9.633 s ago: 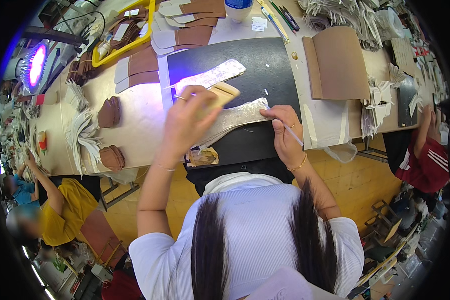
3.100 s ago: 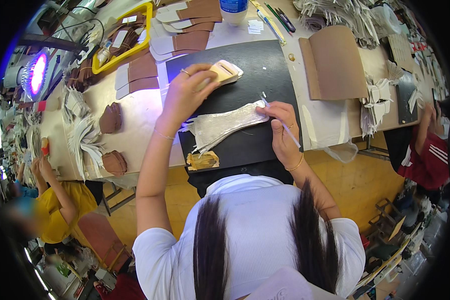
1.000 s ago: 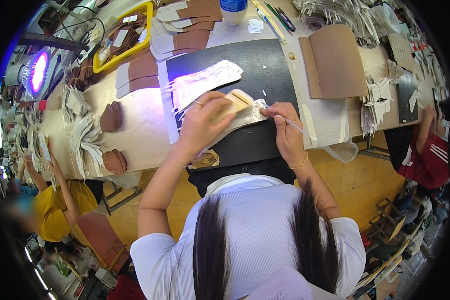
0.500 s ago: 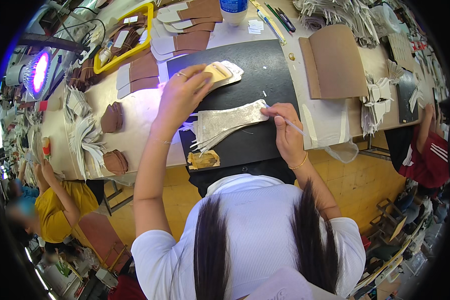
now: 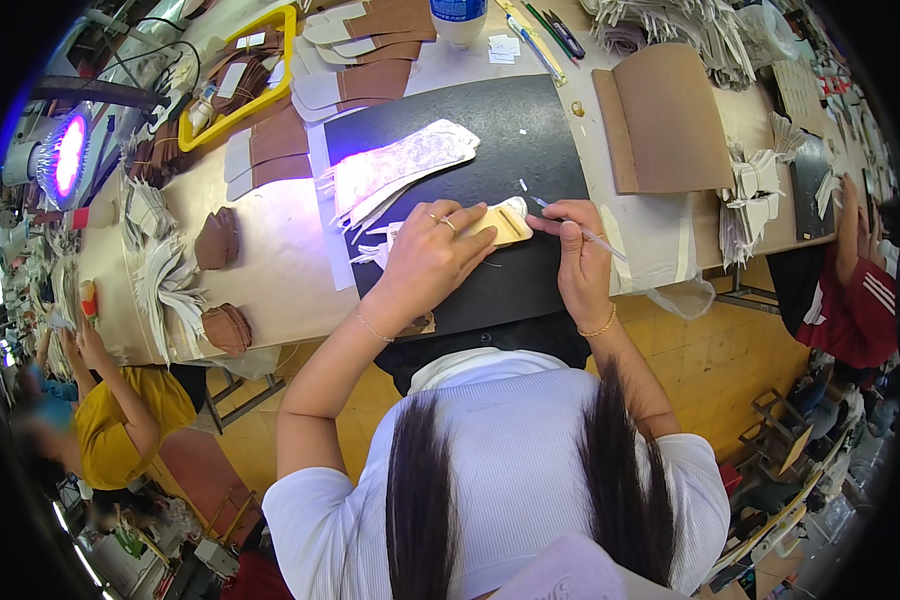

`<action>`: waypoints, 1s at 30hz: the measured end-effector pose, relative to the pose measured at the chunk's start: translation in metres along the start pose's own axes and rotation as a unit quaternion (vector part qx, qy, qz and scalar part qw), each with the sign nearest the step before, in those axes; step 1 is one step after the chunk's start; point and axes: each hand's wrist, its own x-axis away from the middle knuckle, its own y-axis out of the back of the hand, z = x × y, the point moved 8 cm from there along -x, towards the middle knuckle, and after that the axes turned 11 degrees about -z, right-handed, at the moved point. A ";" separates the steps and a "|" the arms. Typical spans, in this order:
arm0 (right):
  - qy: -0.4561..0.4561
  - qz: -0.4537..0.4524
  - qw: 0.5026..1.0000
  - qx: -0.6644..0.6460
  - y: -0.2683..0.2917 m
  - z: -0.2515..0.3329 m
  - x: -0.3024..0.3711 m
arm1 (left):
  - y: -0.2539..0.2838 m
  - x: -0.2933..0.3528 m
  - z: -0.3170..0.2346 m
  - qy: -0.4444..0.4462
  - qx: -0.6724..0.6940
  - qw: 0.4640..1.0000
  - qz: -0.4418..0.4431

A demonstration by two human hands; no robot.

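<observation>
My left hand (image 5: 438, 250) is closed over a pale yellow block (image 5: 506, 222) with a groove in it, pressed onto the right end of the nearer stack of white strips (image 5: 374, 254). Most of that stack lies hidden under the hand. In my right hand (image 5: 582, 248) is a thin, translucent pen-like stick (image 5: 607, 245), pinched between the fingers beside the block's right edge. Farther off, a second stack of white strips (image 5: 410, 160) lies fanned at its left end. Both stacks are on a black board (image 5: 530, 110).
Brown and white pieces (image 5: 370, 85) and a yellow basket (image 5: 188, 128) stand back left, near a lit lamp (image 5: 68, 155). A brown folder-like sheet (image 5: 670, 125) lies right. A bottle (image 5: 460, 25) stands behind the board. Co-workers sit on both sides.
My left hand has moved with the yellow block from the farther stack down and right onto the nearer one. My right hand has stayed near the strips' right end with the stick.
</observation>
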 end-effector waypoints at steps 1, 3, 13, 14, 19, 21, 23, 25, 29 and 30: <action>0.002 0.002 1.000 -0.001 0.000 -0.001 0.000 | -0.001 0.000 -0.001 -0.008 -0.004 1.000 -0.003; -0.002 -0.001 1.000 -0.009 0.000 0.001 -0.001 | -0.002 0.000 -0.003 -0.017 -0.012 1.000 -0.003; 0.189 0.059 0.960 0.200 -0.008 0.028 -0.004 | -0.007 0.002 -0.010 -0.016 -0.068 0.997 0.016; 0.186 0.067 0.959 0.203 -0.010 0.028 -0.003 | -0.008 0.003 -0.010 -0.015 -0.076 0.997 0.018; 0.201 0.082 0.948 0.235 -0.015 0.031 -0.002 | -0.011 0.006 -0.014 -0.031 -0.110 0.993 0.021; 0.206 0.085 0.945 0.240 -0.017 0.034 -0.003 | -0.011 0.006 -0.015 -0.031 -0.112 0.993 0.021; 0.213 0.088 0.943 0.240 -0.017 0.035 -0.002 | -0.011 0.005 -0.016 -0.030 -0.111 0.993 0.020; 0.220 0.092 0.943 0.233 -0.017 0.035 -0.001 | -0.011 0.006 -0.015 -0.026 -0.110 0.993 0.017; 0.214 0.086 0.949 0.216 -0.014 0.031 -0.001 | -0.011 0.007 -0.016 -0.021 -0.107 0.994 0.010; 0.209 0.075 0.953 0.206 -0.015 0.034 -0.003 | -0.011 0.007 -0.016 -0.022 -0.108 0.994 0.010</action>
